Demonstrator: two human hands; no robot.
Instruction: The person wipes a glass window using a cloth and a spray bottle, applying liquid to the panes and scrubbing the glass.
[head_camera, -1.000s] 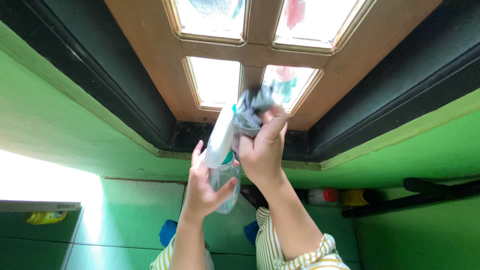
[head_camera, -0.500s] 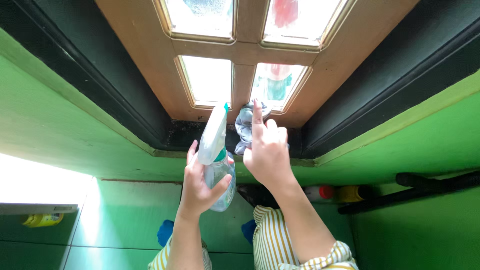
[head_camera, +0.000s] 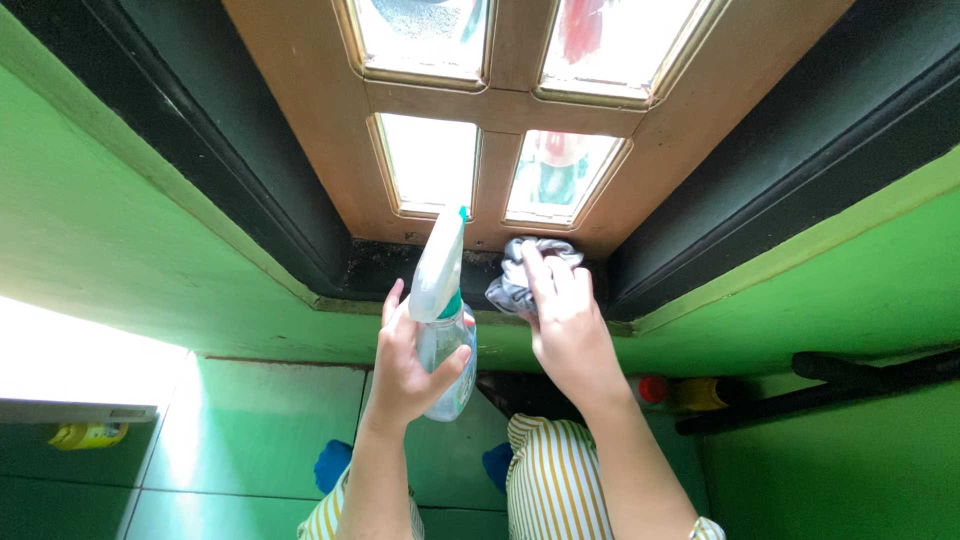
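My left hand (head_camera: 405, 365) grips a clear spray bottle (head_camera: 440, 330) with a white and teal trigger head, its nozzle pointing up at the window. My right hand (head_camera: 568, 325) presses a crumpled grey cloth (head_camera: 515, 280) against the dark sill at the bottom of the wooden window frame (head_camera: 320, 130). The cloth lies just below the lower right glass pane (head_camera: 560, 175). The two hands are side by side, nearly touching.
Dark trim (head_camera: 200, 150) and green wall (head_camera: 100, 260) surround the window. Below, on the green tiled floor (head_camera: 250, 440), stand a red-capped bottle (head_camera: 655, 390) and a yellow bottle (head_camera: 700, 393). A black pipe (head_camera: 850, 385) runs at the right. A yellow object (head_camera: 88, 435) lies at the left.
My right hand has brought the cloth down from the lower pane and frame to the sill and now lies flatter over it. The left hand has stayed on the bottle.
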